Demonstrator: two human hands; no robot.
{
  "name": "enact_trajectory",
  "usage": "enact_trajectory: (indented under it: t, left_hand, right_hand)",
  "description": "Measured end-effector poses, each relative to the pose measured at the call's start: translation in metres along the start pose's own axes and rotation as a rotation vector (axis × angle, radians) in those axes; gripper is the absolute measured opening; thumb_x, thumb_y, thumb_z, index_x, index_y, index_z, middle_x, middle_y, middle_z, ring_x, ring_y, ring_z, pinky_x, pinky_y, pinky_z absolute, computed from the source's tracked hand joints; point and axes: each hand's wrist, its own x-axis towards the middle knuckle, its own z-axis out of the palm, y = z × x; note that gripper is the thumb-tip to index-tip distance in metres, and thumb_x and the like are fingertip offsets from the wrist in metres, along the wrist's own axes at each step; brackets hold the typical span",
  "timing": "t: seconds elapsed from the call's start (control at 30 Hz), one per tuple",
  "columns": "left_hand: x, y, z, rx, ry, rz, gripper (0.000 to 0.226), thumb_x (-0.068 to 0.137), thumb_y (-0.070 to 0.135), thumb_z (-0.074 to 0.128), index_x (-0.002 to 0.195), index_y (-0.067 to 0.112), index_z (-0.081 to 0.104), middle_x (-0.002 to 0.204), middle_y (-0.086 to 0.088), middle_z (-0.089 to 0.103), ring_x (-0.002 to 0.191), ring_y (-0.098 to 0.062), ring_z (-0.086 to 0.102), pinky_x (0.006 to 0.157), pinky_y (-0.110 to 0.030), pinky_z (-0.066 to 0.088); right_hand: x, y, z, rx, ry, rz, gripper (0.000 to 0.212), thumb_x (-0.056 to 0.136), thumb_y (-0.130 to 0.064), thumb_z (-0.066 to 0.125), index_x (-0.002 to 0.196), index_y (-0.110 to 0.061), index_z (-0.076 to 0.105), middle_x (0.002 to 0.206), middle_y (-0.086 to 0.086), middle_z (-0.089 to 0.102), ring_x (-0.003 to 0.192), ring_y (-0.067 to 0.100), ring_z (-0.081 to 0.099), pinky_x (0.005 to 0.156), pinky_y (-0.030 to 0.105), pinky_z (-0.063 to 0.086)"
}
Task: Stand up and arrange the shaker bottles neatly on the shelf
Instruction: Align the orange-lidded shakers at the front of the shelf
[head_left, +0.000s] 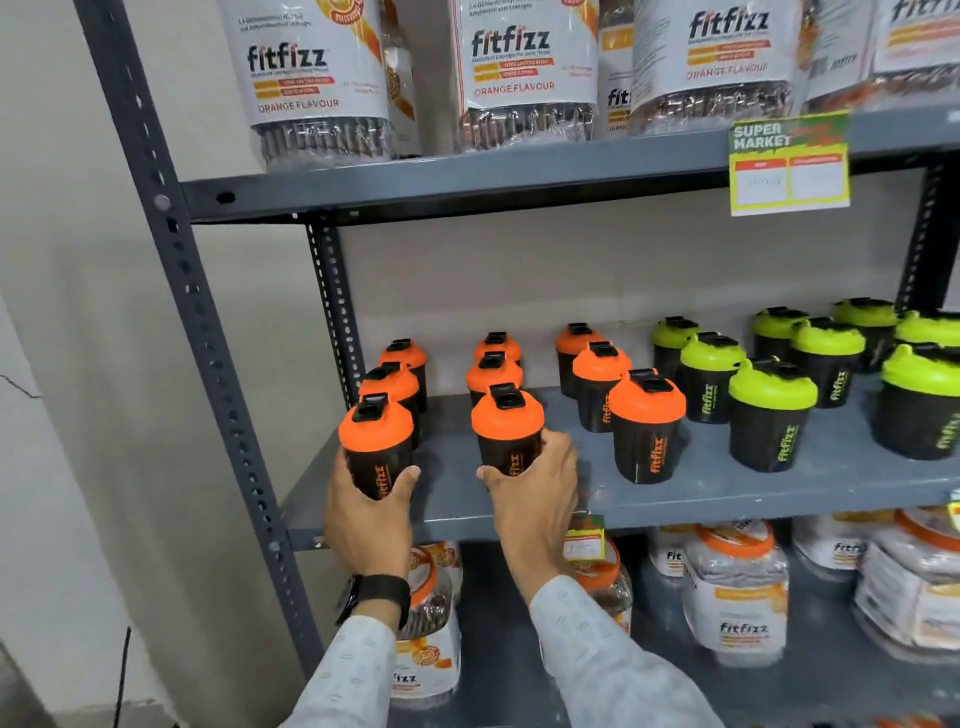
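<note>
Black shaker bottles with orange lids stand upright in three rows on the left of the grey middle shelf. My left hand grips the front bottle of the left row at the shelf's front edge. My right hand wraps around the front bottle of the middle row. The right orange row ends with a bottle standing free. Green-lidded shakers stand upright in rows on the right half of the shelf.
The grey upright post stands just left of my left hand. Large Fitfizz jars fill the shelf above, and more jars sit on the shelf below. A supermarket price tag hangs from the upper shelf edge.
</note>
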Motion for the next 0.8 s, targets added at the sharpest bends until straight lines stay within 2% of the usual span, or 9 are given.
enact_trajectory:
  t: [0.37,0.43,0.53,0.6,0.67,0.8]
  left_hand:
    - [0.001,-0.005,0.0,0.033,-0.024,0.012,0.086,0.075,0.05,0.082,0.148,0.028,0.043,0.133,-0.007,0.065,0.12,-0.033,0.062,0.095,-0.052,0.053]
    - [0.001,-0.005,-0.001,0.032,-0.034,0.014,0.092,0.073,0.053,0.082,0.151,0.026,0.039,0.138,-0.009,0.061,0.124,-0.035,0.06,0.098,-0.054,0.052]
    - [-0.001,-0.005,-0.003,0.025,-0.014,-0.032,0.106,0.071,0.053,0.084,0.157,0.022,0.029,0.153,-0.013,0.047,0.139,-0.037,0.046,0.106,-0.058,0.043]
    - [-0.002,-0.003,-0.004,0.024,0.021,-0.034,0.105,0.071,0.048,0.086,0.156,0.021,0.031,0.156,-0.013,0.043,0.143,-0.036,0.041,0.108,-0.058,0.04]
    - [-0.003,-0.004,-0.004,0.027,0.036,-0.014,0.099,0.071,0.045,0.087,0.153,0.021,0.037,0.153,-0.012,0.047,0.14,-0.035,0.044,0.106,-0.058,0.043]
    - [-0.004,-0.004,-0.002,0.015,0.035,-0.002,0.089,0.072,0.039,0.088,0.148,0.022,0.044,0.142,-0.01,0.057,0.131,-0.033,0.053,0.102,-0.055,0.047]
  right_hand:
    - [-0.008,-0.004,0.006,-0.009,0.014,0.002,0.082,0.069,-0.029,0.095,0.134,-0.017,0.047,0.133,0.006,0.057,0.127,0.028,0.056,0.101,0.042,0.054]
    - [-0.01,-0.004,0.004,-0.008,0.007,-0.006,0.091,0.069,-0.031,0.096,0.142,-0.017,0.044,0.138,0.007,0.055,0.131,0.029,0.054,0.103,0.043,0.052]
    - [-0.011,-0.002,-0.006,0.007,0.006,-0.001,0.11,0.07,-0.035,0.095,0.157,-0.016,0.029,0.149,0.009,0.048,0.14,0.029,0.046,0.109,0.043,0.046]
    - [-0.011,-0.001,-0.015,0.032,0.001,0.007,0.112,0.073,-0.032,0.093,0.161,-0.016,0.025,0.154,0.008,0.044,0.145,0.027,0.041,0.112,0.041,0.041]
    - [-0.012,-0.001,-0.019,0.04,-0.014,0.008,0.11,0.075,-0.031,0.092,0.161,-0.016,0.025,0.156,0.008,0.042,0.147,0.027,0.039,0.113,0.04,0.039]
    - [-0.013,-0.002,-0.012,0.014,-0.059,0.019,0.103,0.075,-0.03,0.092,0.158,-0.014,0.034,0.154,0.008,0.046,0.145,0.029,0.043,0.112,0.041,0.042]
